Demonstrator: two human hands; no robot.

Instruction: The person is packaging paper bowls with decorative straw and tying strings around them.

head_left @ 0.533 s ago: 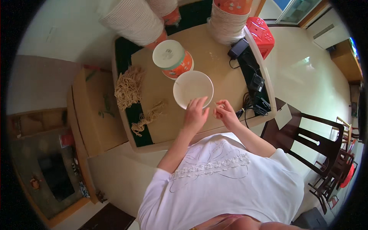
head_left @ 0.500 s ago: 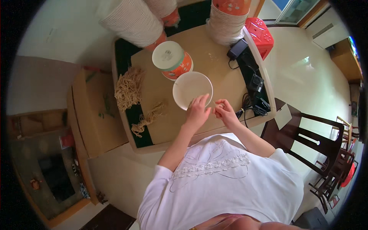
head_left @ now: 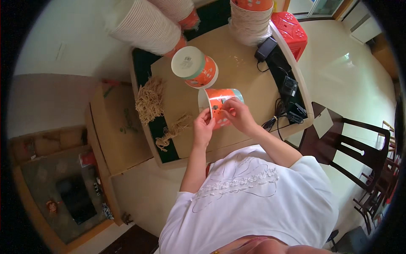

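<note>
An orange paper tub (head_left: 226, 94) with a white rim and a pale green base band lies tipped on its side, its mouth facing left. My left hand (head_left: 203, 128) grips the near part of its rim, thumb outside. Against the tub's printed wall, the fingers of my right hand (head_left: 238, 114) are pinched together; what they hold, if anything, is too small to make out. Just beyond stands an upside-down stack of matching tubs (head_left: 203, 72). Left of my hands lie a small bunch of tan strings (head_left: 173, 130) and a larger string heap (head_left: 150, 100).
Tall wrapped stacks of tubs stand at the back left (head_left: 146, 27) and back right (head_left: 251, 25). A black adapter (head_left: 265, 48), a small black device (head_left: 289, 86) and cables line the table's right edge. Beyond are a red stool (head_left: 289, 34) and a dark chair (head_left: 355, 146).
The tub has turned from mouth up to lying on its side. My left hand has shifted to its rim, and my right hand has moved left onto its wall.
</note>
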